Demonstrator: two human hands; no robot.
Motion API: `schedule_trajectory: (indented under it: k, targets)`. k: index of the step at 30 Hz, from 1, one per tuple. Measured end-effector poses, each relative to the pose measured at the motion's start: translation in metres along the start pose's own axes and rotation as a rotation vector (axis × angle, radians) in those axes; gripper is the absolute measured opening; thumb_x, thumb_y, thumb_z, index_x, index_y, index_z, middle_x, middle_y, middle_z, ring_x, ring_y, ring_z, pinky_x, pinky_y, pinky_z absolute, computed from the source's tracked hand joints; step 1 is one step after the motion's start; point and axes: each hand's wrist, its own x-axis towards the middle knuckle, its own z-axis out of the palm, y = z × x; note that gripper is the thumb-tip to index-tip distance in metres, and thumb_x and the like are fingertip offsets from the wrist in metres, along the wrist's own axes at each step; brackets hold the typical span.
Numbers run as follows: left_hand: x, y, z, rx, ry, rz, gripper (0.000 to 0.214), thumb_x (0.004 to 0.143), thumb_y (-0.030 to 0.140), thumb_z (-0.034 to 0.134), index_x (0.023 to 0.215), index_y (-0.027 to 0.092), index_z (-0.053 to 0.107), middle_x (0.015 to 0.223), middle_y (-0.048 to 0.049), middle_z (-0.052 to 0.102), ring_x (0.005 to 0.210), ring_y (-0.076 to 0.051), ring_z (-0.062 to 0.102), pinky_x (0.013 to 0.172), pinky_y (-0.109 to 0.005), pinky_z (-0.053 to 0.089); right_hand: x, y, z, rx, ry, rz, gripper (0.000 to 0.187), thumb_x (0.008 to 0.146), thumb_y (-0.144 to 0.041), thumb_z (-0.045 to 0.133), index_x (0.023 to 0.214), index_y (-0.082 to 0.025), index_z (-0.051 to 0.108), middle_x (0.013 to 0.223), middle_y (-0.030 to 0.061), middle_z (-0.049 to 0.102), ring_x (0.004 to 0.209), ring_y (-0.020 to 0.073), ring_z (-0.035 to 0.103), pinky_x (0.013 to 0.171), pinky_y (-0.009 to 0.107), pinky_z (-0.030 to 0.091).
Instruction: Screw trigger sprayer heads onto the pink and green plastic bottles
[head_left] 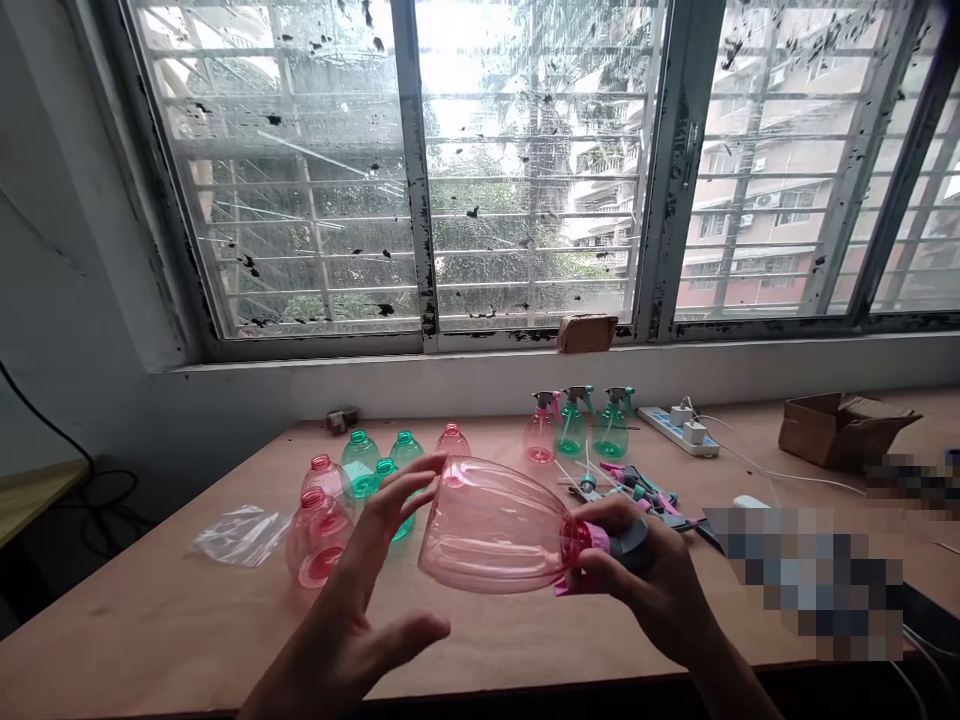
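A pink see-through spray bottle (491, 527) lies on its side in the air above the wooden table (150, 620). My right hand (645, 585) is closed round its neck and the pink-and-grey spray head (626, 545). At the bottle's base my left hand (360, 600) has its fingers spread, with the fingertips touching the rim of the base. Behind them stand several capless pink and green bottles (360, 465).
Three finished spray bottles (574, 425) stand near the window wall, with loose spray heads (637, 490) in front of them. A power strip (679, 430) and a cardboard box (840, 430) are at the right, a plastic bag (240, 535) at the left.
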Motion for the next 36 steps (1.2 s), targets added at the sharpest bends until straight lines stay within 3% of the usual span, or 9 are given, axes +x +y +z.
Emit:
schedule_trajectory:
  k: [4, 11, 17, 20, 24, 27, 31, 34, 36]
  targets:
    - [-0.003, -0.015, 0.000, 0.149, 0.060, -0.104, 0.082, 0.102, 0.080, 0.060, 0.173, 0.043, 0.046, 0.186, -0.0064, 0.040, 0.172, -0.047, 0.029, 0.139, -0.066, 0.027, 0.000, 0.007, -0.001, -0.121, -0.020, -0.089, 0.042, 0.083, -0.057, 0.100, 0.098, -0.020, 0.087, 0.078, 0.0030, 0.078, 0.064, 0.0190, 0.074, 0.065, 0.032, 0.074]
    - [-0.008, -0.002, -0.010, 0.230, -0.112, 0.058, 0.092, 0.101, 0.033, 0.084, 0.176, 0.051, 0.033, 0.188, -0.0031, 0.034, 0.175, -0.038, 0.026, 0.139, -0.060, 0.027, 0.000, -0.001, -0.003, -0.043, -0.066, 0.017, 0.040, 0.082, -0.058, 0.100, 0.094, -0.023, 0.087, 0.081, 0.0021, 0.078, 0.067, 0.0212, 0.077, 0.060, 0.032, 0.073]
    - [-0.004, -0.002, 0.001, 0.079, -0.035, -0.081, 0.106, 0.085, 0.085, 0.077, 0.176, 0.052, 0.034, 0.188, -0.0045, 0.034, 0.171, -0.049, 0.032, 0.138, -0.069, 0.025, -0.002, 0.008, -0.006, -0.340, 0.023, -0.249, 0.045, 0.086, -0.068, 0.093, 0.094, -0.024, 0.090, 0.079, 0.0058, 0.082, 0.063, 0.0217, 0.072, 0.062, 0.031, 0.065]
    - [-0.002, -0.004, 0.002, 0.120, -0.007, -0.102, 0.086, 0.099, 0.067, 0.077, 0.175, 0.047, 0.041, 0.184, -0.0064, 0.043, 0.169, -0.047, 0.039, 0.137, -0.066, 0.031, -0.002, 0.013, -0.007, -0.415, 0.087, -0.297, 0.046, 0.086, -0.070, 0.092, 0.094, -0.025, 0.091, 0.077, 0.0053, 0.083, 0.061, 0.0212, 0.070, 0.063, 0.032, 0.064]
    - [-0.003, 0.001, -0.005, 0.257, -0.039, 0.076, 0.083, 0.102, 0.036, 0.086, 0.171, 0.053, 0.043, 0.189, 0.0027, 0.031, 0.176, -0.034, 0.026, 0.140, -0.050, 0.032, -0.001, 0.009, -0.008, -0.236, 0.028, -0.155, 0.042, 0.085, -0.064, 0.096, 0.096, -0.024, 0.087, 0.069, 0.0018, 0.078, 0.062, 0.0211, 0.071, 0.061, 0.031, 0.066]
    - [-0.005, 0.001, -0.009, 0.260, -0.060, 0.086, 0.082, 0.102, 0.038, 0.086, 0.170, 0.056, 0.044, 0.191, 0.0041, 0.028, 0.176, -0.036, 0.022, 0.139, -0.055, 0.033, 0.000, 0.008, -0.007, -0.161, -0.021, -0.095, 0.042, 0.087, -0.062, 0.095, 0.096, -0.022, 0.085, 0.069, 0.0012, 0.076, 0.061, 0.0211, 0.072, 0.057, 0.030, 0.067]
    - [-0.005, -0.007, -0.001, 0.052, -0.037, -0.067, 0.110, 0.081, 0.087, 0.078, 0.176, 0.049, 0.038, 0.189, -0.0057, 0.033, 0.171, -0.050, 0.032, 0.134, -0.066, 0.038, 0.003, 0.015, -0.009, -0.380, 0.022, -0.362, 0.036, 0.091, -0.061, 0.092, 0.098, -0.025, 0.089, 0.074, 0.0029, 0.083, 0.059, 0.0216, 0.076, 0.056, 0.028, 0.066]
    - [-0.001, -0.010, 0.018, -0.094, 0.070, -0.180, 0.089, 0.097, 0.084, 0.064, 0.174, 0.043, 0.046, 0.183, -0.0083, 0.045, 0.163, -0.046, 0.048, 0.128, -0.059, 0.051, 0.005, 0.022, -0.012, -0.563, 0.075, -0.602, 0.032, 0.089, -0.058, 0.094, 0.098, -0.027, 0.091, 0.081, 0.0057, 0.088, 0.064, 0.0245, 0.081, 0.063, 0.030, 0.067]
    - [0.003, -0.009, 0.033, -0.157, 0.152, -0.204, 0.076, 0.103, 0.075, 0.066, 0.169, 0.043, 0.050, 0.177, -0.0079, 0.052, 0.154, -0.042, 0.058, 0.122, -0.054, 0.057, 0.005, 0.024, -0.013, -0.579, 0.143, -0.582, 0.034, 0.089, -0.060, 0.093, 0.094, -0.027, 0.091, 0.078, 0.0055, 0.087, 0.061, 0.0236, 0.078, 0.062, 0.031, 0.067]
